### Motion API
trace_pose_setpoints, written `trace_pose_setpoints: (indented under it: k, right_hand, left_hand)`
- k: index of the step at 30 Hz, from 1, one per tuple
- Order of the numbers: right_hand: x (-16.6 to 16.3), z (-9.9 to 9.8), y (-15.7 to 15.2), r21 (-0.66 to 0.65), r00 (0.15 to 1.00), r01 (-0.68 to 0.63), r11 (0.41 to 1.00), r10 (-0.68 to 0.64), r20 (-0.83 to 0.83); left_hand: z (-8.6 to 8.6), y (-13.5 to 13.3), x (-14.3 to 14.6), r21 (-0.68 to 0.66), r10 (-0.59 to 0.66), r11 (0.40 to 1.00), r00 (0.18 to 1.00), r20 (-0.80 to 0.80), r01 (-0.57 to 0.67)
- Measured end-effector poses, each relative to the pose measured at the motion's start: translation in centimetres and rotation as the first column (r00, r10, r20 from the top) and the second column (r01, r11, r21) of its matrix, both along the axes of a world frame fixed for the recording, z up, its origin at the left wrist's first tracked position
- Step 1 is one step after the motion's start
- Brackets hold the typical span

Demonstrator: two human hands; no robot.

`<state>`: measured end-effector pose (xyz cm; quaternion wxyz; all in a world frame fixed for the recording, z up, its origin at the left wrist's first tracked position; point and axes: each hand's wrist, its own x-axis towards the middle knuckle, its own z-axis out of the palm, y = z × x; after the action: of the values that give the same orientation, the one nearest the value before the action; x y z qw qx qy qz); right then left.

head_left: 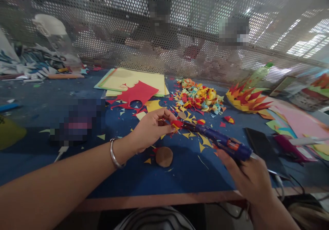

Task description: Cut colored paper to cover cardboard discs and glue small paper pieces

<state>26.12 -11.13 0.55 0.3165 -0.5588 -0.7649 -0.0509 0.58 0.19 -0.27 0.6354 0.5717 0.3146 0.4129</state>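
Observation:
My left hand (154,127), with a silver bangle on its wrist, pinches a small red and yellow paper flower (176,124) between thumb and fingers. In my right hand (253,175) is a dark blue glue gun (223,139), its tip pointing left and meeting or nearly meeting the paper flower. A round brown disc (164,156) lies on the blue table just below my left hand. Behind the glue gun are yellow paper scraps (205,141) and two small red and yellow paper pieces, one of them a folded piece (229,119) to the right.
A pile of folded paper pieces (202,96) stands behind my hands. Left of it, cut red paper (138,93) lies on yellow sheets (138,77). A spiky paper piece (246,98), a phone (264,151) and cables lie right. Perforated metal (102,24) closes the back; people are behind it.

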Motion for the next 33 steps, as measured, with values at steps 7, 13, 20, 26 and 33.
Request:
trace_pose_setpoints:
  k: [7, 13, 20, 26, 33]
  right_hand:
    - [5.7, -0.2, 2.6, 0.136, 0.872, 0.209, 0.968, -0.248, 0.422]
    - [7.1, -1.0, 4.4, -0.044, 0.752, 0.357, 0.933, -0.258, 0.607]
    - [5.6, 1.3, 3.8, -0.160, 0.873, 0.200, 0.967, -0.102, 0.478]
    - [-2.8, 3.9, 5.3, -0.219, 0.966, -0.117, 0.969, 0.162, 0.200]
    - [-6.6, 2.5, 9.0, -0.111, 0.930, -0.303, 0.947, 0.319, 0.185]
  left_hand:
    - [-0.4, 0.4, -0.1, -0.138, 0.053, 0.989, 0.999, -0.001, -0.052]
    - [-0.5, 0.6, -0.1, -0.151, 0.072, 0.986, 0.997, -0.027, -0.075]
    - [-0.5, 0.6, 0.0, -0.075, 0.106, 0.990, 0.987, -0.124, -0.115]
    - [-0.6, 0.5, 0.0, 0.021, 0.118, 0.993, 0.971, -0.207, -0.116]
    - [-0.5, 0.7, -0.4, 0.118, 0.166, 0.983, 0.955, -0.244, -0.141]
